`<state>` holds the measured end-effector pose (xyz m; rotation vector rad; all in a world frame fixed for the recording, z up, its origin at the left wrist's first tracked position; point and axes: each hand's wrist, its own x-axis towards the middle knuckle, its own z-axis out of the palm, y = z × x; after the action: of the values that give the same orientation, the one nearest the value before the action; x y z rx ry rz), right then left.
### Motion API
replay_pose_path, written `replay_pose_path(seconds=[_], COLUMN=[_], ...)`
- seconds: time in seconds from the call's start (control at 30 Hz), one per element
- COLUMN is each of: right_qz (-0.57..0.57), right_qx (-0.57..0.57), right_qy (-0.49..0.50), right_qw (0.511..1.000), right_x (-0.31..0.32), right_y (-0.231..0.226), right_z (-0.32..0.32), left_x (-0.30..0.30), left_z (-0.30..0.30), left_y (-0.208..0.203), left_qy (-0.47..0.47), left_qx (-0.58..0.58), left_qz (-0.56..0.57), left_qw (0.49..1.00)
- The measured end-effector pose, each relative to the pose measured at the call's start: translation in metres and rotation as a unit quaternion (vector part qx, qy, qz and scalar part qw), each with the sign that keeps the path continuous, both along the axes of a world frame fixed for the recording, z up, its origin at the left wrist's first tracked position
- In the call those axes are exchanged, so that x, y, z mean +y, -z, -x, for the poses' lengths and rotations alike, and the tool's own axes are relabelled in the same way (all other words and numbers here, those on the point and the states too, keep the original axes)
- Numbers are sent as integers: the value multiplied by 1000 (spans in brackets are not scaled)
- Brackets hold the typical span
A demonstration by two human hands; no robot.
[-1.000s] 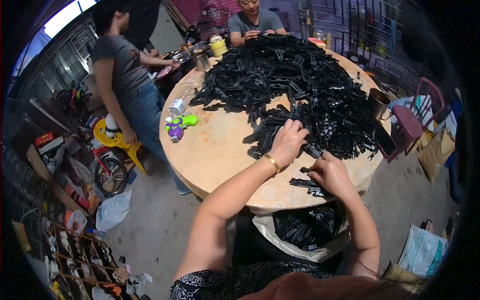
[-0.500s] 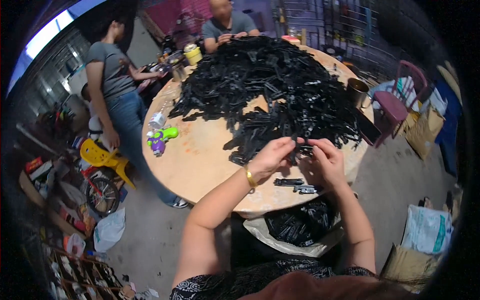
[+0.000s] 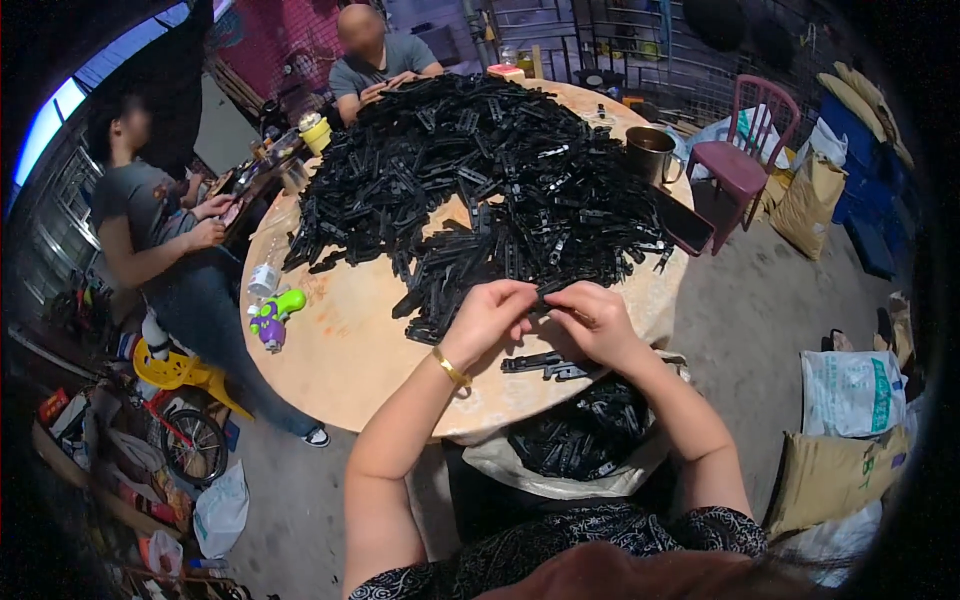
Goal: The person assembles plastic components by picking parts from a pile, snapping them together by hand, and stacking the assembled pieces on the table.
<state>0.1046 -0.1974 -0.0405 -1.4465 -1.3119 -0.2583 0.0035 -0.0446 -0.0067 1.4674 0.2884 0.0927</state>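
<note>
Small black plastic-looking part (image 3: pixel 541 299), pinched between the fingertips of left hand (image 3: pixel 492 322) and right hand (image 3: pixel 600 322), above the near side of a round cream-coloured table (image 3: pixel 350 375); slim black plastic-looking pieces (image 3: pixel 530 362) near the right hand; broad heap of black parts (image 3: pixel 470 170) beyond.

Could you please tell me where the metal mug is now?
In the head view, the metal mug stands on the right side of the round table, beside the pile of black parts.

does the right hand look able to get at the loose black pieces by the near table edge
Probably yes: the loose black pieces lie uncovered on the table, close to the right hand, though it seems busy pinching a small dark part.
</note>
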Motion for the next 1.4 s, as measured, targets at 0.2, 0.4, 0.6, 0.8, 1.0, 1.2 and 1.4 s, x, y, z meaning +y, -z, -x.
replay_pose_path(seconds=[0.2,0.4,0.6,0.8,1.0,1.2,1.4], right_qz=[2,42,134,79,96,243,233], right_qx=[-61,-11,110,-5,-61,-57,-29], right_qy=[53,64,-43,13,41,-81,-37], right_qw=[997,997,984,997,993,965,971], right_x=[-4,-6,-15,-18,-18,-22,-8], right_y=[-3,-14,-7,-6,2,-2,-2], right_z=[3,-1,-6,-3,-5,-11,-13], left_x=[-8,-4,-9,-11,-4,5,56], left_z=[5,5,7,4,1,2,-1], left_y=[-6,-4,-7,-1,-4,-2,7], left_qy=[11,-6,7,-17,49,72,-206], left_qx=[-49,-145,-161,-210,-139,-89,-88], left_qz=[-236,-390,-427,-472,-402,-453,-652], left_qw=[970,909,890,856,904,884,724])
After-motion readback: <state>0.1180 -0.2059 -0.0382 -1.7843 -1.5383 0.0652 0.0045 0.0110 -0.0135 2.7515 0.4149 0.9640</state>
